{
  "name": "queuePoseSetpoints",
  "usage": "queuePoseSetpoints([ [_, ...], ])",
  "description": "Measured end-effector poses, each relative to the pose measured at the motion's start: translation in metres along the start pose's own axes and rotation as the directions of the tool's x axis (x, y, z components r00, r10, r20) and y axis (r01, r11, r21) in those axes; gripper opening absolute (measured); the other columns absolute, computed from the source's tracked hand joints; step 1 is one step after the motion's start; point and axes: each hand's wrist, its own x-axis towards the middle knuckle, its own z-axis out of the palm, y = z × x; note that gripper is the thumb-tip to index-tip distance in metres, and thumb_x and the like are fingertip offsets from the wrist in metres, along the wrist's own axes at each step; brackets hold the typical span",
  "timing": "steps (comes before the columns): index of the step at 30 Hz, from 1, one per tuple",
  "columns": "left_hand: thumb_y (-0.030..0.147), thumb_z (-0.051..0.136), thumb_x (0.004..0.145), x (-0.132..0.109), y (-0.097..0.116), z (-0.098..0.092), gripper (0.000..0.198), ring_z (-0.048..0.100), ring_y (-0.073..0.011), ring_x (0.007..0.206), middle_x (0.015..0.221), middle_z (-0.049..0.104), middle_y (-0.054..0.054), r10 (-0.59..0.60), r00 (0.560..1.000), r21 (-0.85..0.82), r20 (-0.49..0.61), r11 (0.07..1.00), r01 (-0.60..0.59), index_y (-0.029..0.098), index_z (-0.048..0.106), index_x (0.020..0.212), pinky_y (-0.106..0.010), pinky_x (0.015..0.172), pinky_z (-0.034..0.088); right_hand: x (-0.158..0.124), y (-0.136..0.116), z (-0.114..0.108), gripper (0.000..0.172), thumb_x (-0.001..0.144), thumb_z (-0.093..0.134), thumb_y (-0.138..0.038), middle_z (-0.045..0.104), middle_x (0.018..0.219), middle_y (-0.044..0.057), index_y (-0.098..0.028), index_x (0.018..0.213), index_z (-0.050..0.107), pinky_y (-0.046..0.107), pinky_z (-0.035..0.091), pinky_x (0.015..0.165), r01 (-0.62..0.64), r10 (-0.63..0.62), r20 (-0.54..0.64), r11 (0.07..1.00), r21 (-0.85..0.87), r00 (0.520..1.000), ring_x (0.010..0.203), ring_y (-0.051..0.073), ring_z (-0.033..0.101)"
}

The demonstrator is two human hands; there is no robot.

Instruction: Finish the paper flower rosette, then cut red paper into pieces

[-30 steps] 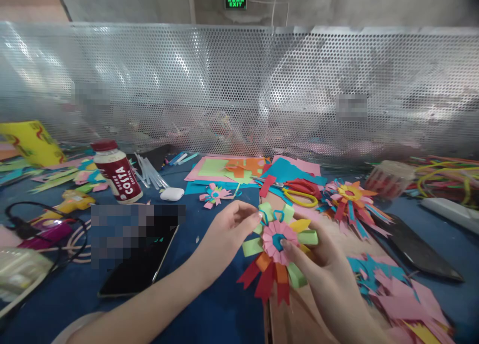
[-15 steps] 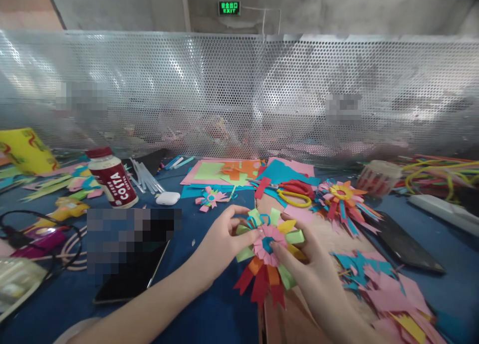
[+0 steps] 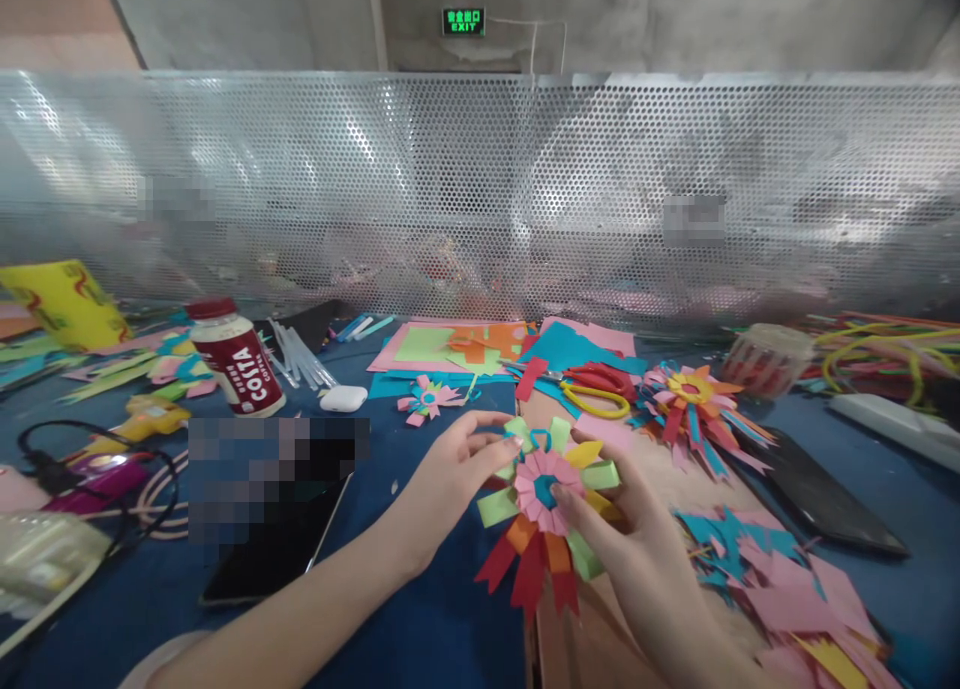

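Above blue table (image 3: 420,619), left fingers (image 3: 491,460) and right fingers (image 3: 585,519) pinch paper flower (image 3: 534,507) between them.

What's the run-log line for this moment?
left hand: at edge of paper flower; right hand: holding flower, thumb at center; scissors: beyond flower
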Motion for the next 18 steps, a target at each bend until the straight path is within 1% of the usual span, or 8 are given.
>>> queuePoseSetpoints([
  [2, 0.042, 0.056, 0.077, 0.000, 0.001, -0.001, 0.039, 0.060, -0.0202, 0.087, 0.090, 0.064, -0.006, 0.019, 1.000, -0.041, -0.001, 0.999, -0.019, 0.019, 0.053, 0.107, -0.033, 0.079, 0.043, -0.001, -0.001, 0.000, 0.061, 0.065, 0.069, -0.042, 0.065, 0.078, 0.003, -0.020, 0.118, 0.047, 0.021, 0.048, 0.051, 0.014, -0.014, -0.040, 1.000, 0.000, 0.999, 0.064, 0.015, 0.062],
  [4, 0.048, 0.048, 0.080, 0.000, 0.004, -0.003, 0.040, 0.059, -0.0197, 0.086, 0.094, 0.063, -0.006, 0.059, 0.998, -0.116, 0.002, 0.992, -0.059, 0.019, 0.054, 0.107, -0.032, 0.078, 0.043, -0.004, -0.003, 0.000, 0.062, 0.065, 0.068, -0.042, 0.066, 0.086, 0.004, -0.022, 0.120, 0.046, 0.022, 0.050, 0.054, 0.031, -0.029, -0.059, 0.999, 0.025, 0.998, 0.067, 0.016, 0.062],
  [7, 0.053, 0.034, 0.084, -0.002, 0.012, -0.008, 0.047, 0.058, -0.0191, 0.083, 0.097, 0.063, -0.009, 0.173, 0.985, -0.194, -0.022, 0.965, -0.174, 0.016, 0.054, 0.105, -0.031, 0.074, 0.044, -0.010, -0.008, -0.002, 0.059, 0.065, 0.069, -0.041, 0.065, 0.091, 0.004, -0.025, 0.118, 0.048, 0.024, 0.051, 0.056, 0.082, -0.081, -0.021, 0.996, 0.021, 0.996, 0.066, 0.015, 0.062],
  [9, 0.052, 0.033, 0.085, -0.002, 0.016, -0.012, 0.046, 0.057, -0.0187, 0.084, 0.095, 0.063, -0.009, 0.226, 0.974, -0.136, -0.025, 0.964, -0.227, 0.016, 0.056, 0.102, -0.030, 0.074, 0.043, -0.012, -0.012, -0.003, 0.057, 0.064, 0.070, -0.040, 0.065, 0.082, 0.002, -0.024, 0.116, 0.050, 0.022, 0.050, 0.052, 0.109, -0.109, -0.018, 0.994, -0.028, 0.994, 0.060, 0.013, 0.059],
  [10, 0.051, 0.034, 0.085, -0.002, 0.018, -0.014, 0.045, 0.057, -0.0185, 0.085, 0.094, 0.063, -0.008, 0.228, 0.974, -0.081, 0.001, 0.971, -0.227, 0.016, 0.057, 0.101, -0.030, 0.074, 0.043, -0.013, -0.012, -0.004, 0.057, 0.065, 0.070, -0.039, 0.064, 0.076, 0.001, -0.023, 0.116, 0.050, 0.022, 0.048, 0.049, 0.111, -0.113, -0.027, 0.992, -0.054, 0.993, 0.056, 0.013, 0.057],
  [13, 0.046, 0.048, 0.081, -0.001, 0.017, -0.015, 0.034, 0.056, -0.0172, 0.085, 0.093, 0.062, -0.005, 0.164, 0.980, 0.102, 0.111, 0.979, -0.176, 0.019, 0.059, 0.098, -0.027, 0.072, 0.042, -0.010, -0.009, -0.004, 0.059, 0.066, 0.068, -0.039, 0.055, 0.058, -0.004, -0.022, 0.119, 0.047, 0.019, 0.042, 0.042, 0.079, -0.084, -0.043, 0.990, -0.116, 0.996, 0.046, 0.010, 0.049],
  [16, 0.037, 0.060, 0.074, 0.000, 0.012, -0.013, 0.030, 0.056, -0.0159, 0.082, 0.094, 0.061, -0.003, 0.111, 0.978, 0.204, 0.179, 0.968, -0.147, 0.020, 0.057, 0.099, -0.025, 0.068, 0.042, -0.002, 0.000, -0.005, 0.061, 0.067, 0.067, -0.039, 0.049, 0.053, -0.007, -0.023, 0.121, 0.044, 0.017, 0.037, 0.039, 0.060, -0.059, 0.012, 0.986, -0.157, 0.998, 0.043, 0.008, 0.044],
  [18, 0.036, 0.059, 0.074, 0.000, 0.009, -0.011, 0.029, 0.056, -0.0160, 0.080, 0.093, 0.062, -0.003, 0.097, 0.978, 0.251, 0.182, 0.958, -0.141, 0.019, 0.057, 0.098, -0.025, 0.067, 0.042, 0.003, 0.005, -0.005, 0.060, 0.068, 0.066, -0.040, 0.049, 0.056, -0.007, -0.023, 0.121, 0.043, 0.018, 0.038, 0.042, 0.049, -0.041, 0.054, 0.987, -0.156, 0.998, 0.046, 0.009, 0.046],
])
